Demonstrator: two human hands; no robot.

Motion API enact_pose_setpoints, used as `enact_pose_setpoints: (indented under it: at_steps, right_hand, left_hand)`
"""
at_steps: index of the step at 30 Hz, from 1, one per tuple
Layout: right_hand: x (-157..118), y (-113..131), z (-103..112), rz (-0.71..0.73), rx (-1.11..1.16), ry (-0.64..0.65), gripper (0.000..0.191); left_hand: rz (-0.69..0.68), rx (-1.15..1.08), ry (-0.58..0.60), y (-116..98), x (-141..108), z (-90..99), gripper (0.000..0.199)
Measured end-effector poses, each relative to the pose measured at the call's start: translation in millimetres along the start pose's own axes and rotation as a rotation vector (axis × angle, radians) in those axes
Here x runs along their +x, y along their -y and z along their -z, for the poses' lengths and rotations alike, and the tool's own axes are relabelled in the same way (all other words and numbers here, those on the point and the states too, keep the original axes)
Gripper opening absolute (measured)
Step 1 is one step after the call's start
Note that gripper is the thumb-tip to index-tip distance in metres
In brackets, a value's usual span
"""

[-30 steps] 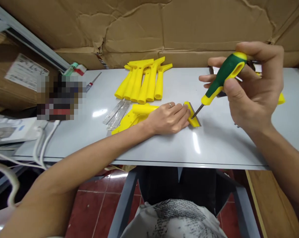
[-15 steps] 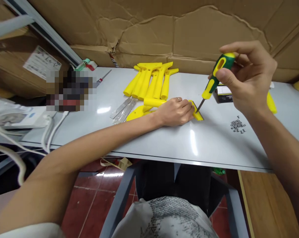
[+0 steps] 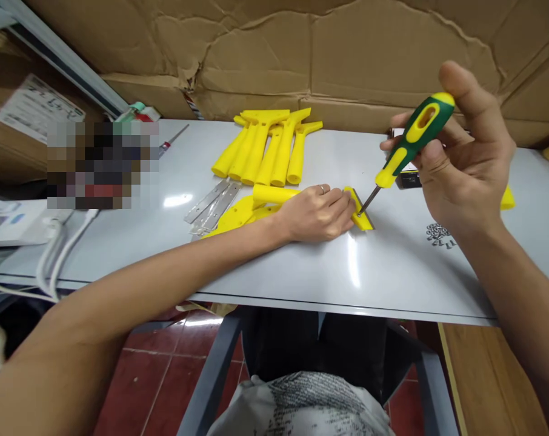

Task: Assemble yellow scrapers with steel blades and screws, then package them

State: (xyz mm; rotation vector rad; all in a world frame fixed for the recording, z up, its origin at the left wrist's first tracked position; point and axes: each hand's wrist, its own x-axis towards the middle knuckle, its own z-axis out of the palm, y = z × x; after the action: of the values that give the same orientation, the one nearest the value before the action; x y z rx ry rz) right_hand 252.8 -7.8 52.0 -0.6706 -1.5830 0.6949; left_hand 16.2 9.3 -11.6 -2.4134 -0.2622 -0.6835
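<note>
White tabletop (image 3: pixel 302 272) beneath, the right hand (image 3: pixel 469 163) tilts the screwdriver (image 3: pixel 413 140) further over.

Left hand (image 3: pixel 317 215): pressing a yellow scraper (image 3: pixel 359 213) flat on the white table (image 3: pixel 302 272)
Right hand (image 3: pixel 472 157): gripping a green-and-yellow screwdriver (image 3: pixel 415 139), tilted, its tip on the scraper's head
Yellow handles (image 3: pixel 257 151): 6 side by side, beyond the left hand
Metal blades (image 3: pixel 213 207): loosely piled, left of the left hand
Screws (image 3: pixel 439 234): small heap, near the right wrist

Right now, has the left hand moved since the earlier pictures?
No; judged against the pile of yellow handles, the left hand shows no clear shift.
</note>
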Motion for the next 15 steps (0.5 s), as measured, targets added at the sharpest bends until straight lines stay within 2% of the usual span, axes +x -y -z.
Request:
enact_pose_setpoints:
  at_steps: [4,7,10,15]
  right_hand:
    - [1.2,1.9,1.2,-0.045,0.045,0.032,0.052]
    - [3.2,-2.1,-0.4,0.056,0.046,0.010,0.047]
    - [2.3,-4.3,-7.3,0.177,-0.003,-0.081,0.048]
    - [-5.8,3.2,-19.9,0.175,-0.073,-0.102,0.049]
  left_hand:
    - [0.014,-0.012,0.018,-0.3,0.2,-0.1,0.034]
    - [0.005,0.011,0.001,0.0,0.7,-0.3,0.034]
    - [-0.022,0.021,-0.039,0.3,1.1,-1.7,0.032]
    - [-0.040,0.005,-0.042,-0.3,1.4,-3.4,0.032]
